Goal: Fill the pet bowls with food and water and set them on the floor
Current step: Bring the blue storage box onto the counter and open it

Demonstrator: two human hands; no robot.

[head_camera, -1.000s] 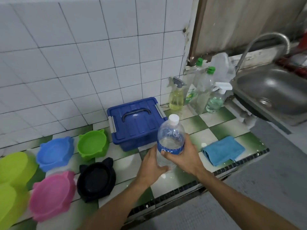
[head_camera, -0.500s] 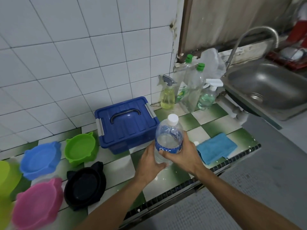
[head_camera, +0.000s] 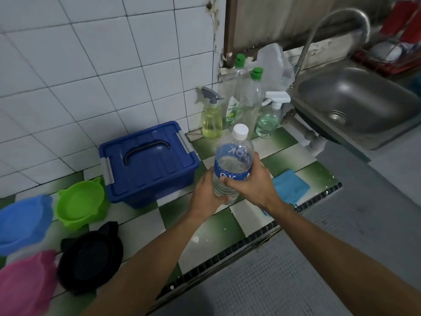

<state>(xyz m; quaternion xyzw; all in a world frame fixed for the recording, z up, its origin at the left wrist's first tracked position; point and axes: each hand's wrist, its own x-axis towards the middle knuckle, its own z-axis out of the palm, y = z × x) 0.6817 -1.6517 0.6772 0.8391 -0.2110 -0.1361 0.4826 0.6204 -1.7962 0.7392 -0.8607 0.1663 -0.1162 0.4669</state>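
I hold a clear water bottle [head_camera: 233, 160] with a blue label and white cap upright above the checked counter. My left hand [head_camera: 206, 192] cups its lower left side and my right hand [head_camera: 252, 182] wraps its front. Left of my arms lie the pet bowls: a green bowl [head_camera: 80, 202], a blue bowl [head_camera: 22, 222], a black bowl [head_camera: 91, 258] and a pink bowl [head_camera: 25, 283], all with nothing in them. A blue lidded box [head_camera: 148, 163] with a dark handle stands shut behind the bottle's left.
Spray bottles and green-capped bottles [head_camera: 239, 106] crowd the back corner. A blue cloth [head_camera: 290, 185] lies on the counter to my right. A steel sink [head_camera: 355, 106] with a tap lies at the right. The counter edge [head_camera: 239, 247] runs diagonally below my forearms.
The view has swung right, so the bowls slid toward the left edge and the yellow-green bowls left the frame. The bottle stays held in both hands, slightly higher.
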